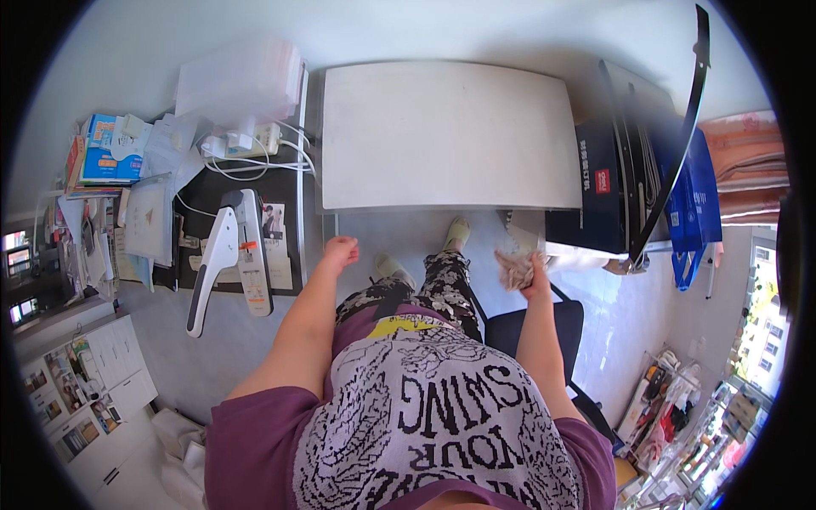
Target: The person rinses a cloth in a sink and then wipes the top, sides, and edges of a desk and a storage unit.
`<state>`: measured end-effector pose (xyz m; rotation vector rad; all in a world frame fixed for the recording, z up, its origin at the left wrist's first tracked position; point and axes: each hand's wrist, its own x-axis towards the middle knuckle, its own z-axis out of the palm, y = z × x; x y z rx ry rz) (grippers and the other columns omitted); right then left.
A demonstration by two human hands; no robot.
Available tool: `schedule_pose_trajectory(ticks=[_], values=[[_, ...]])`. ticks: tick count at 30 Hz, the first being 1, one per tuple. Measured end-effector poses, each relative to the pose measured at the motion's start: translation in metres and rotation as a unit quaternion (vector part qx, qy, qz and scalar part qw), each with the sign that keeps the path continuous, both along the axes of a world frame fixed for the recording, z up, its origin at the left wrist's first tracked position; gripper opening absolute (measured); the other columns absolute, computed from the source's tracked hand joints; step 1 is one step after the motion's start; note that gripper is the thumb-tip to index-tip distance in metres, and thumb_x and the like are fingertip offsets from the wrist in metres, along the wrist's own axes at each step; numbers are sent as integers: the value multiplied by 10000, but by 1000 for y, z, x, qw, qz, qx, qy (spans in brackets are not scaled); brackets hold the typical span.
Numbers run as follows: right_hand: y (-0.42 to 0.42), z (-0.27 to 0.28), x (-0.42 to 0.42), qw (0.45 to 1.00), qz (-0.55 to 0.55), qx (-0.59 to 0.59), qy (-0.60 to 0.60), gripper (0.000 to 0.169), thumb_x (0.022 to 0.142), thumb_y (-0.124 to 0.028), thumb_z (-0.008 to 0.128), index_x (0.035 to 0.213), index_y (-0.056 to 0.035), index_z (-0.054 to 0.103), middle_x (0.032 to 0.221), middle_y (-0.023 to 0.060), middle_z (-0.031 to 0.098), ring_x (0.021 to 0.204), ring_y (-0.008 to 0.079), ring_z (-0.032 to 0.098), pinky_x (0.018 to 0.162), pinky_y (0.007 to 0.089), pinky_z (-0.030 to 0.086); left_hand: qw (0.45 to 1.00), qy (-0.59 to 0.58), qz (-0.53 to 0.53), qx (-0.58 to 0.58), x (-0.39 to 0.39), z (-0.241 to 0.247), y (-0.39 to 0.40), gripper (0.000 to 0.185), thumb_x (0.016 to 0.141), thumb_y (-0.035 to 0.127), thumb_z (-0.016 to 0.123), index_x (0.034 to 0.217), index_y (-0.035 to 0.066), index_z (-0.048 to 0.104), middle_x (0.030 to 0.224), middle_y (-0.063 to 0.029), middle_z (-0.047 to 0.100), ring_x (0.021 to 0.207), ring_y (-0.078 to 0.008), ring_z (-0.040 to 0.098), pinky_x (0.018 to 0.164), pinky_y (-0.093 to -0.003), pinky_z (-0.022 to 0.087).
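My right hand (537, 284) grips a crumpled beige cloth (514, 270) beside the front right corner of a white tabletop (446, 137). Part of the cloth is hidden by my fingers. My left hand (343, 250) hangs near the front left corner of that tabletop, its fingers curled and nothing visible in them. The white surface is bare apart from small marks. Left of it, a large white stapler (245, 255) with a raised lever arm rests on a dark desk (191, 223).
A power strip (264, 141) with white cables, a stack of clear plastic sleeves (239, 80) and books (105, 153) crowd the left desk. At right stand a dark blue Deli box (596, 191), a blue bag (692, 191) and a curved black strip (685, 134). A black chair (567, 325) is beside my right arm.
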<state>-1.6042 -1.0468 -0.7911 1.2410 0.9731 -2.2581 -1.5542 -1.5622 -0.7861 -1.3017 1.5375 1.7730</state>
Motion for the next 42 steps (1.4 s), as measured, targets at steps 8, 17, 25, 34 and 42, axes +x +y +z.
schedule_pose_trajectory(ticks=[8,17,25,34,42], values=[[18,9,130,985,-49,28,-165,293,890,-306,528,1128,-141,484,1083,116,569,980,321,578,811,503,485,845,31,-480,-232,34,13,40,342,767,262,643,1039,66,580,1008,-132,617,947,-287,583,834,-365,454],[14,32,95,1000,-4,-8,1,219,893,-279,534,1064,-143,509,963,73,596,892,270,609,752,447,514,863,25,-426,-271,104,22,33,310,762,237,644,1011,59,593,989,-141,622,932,-289,586,823,-377,463],[40,30,177,999,31,3,-23,208,895,-297,537,1029,-137,540,962,89,620,896,274,614,780,463,509,830,58,-457,-315,202,38,72,307,783,225,625,1032,52,582,942,-128,635,830,-254,610,763,-368,481],[104,-2,270,979,43,191,-56,308,842,-216,609,1116,-96,537,928,110,628,840,296,638,707,463,532,968,41,-222,-113,264,100,100,203,849,216,598,989,71,573,737,-44,593,546,-94,533,469,-235,440],[60,51,303,933,159,319,45,352,776,-216,685,1067,-40,593,936,71,619,781,205,618,698,342,504,830,547,-108,3,196,350,158,174,815,143,659,747,89,508,631,68,458,529,-1,352,464,-161,273]])
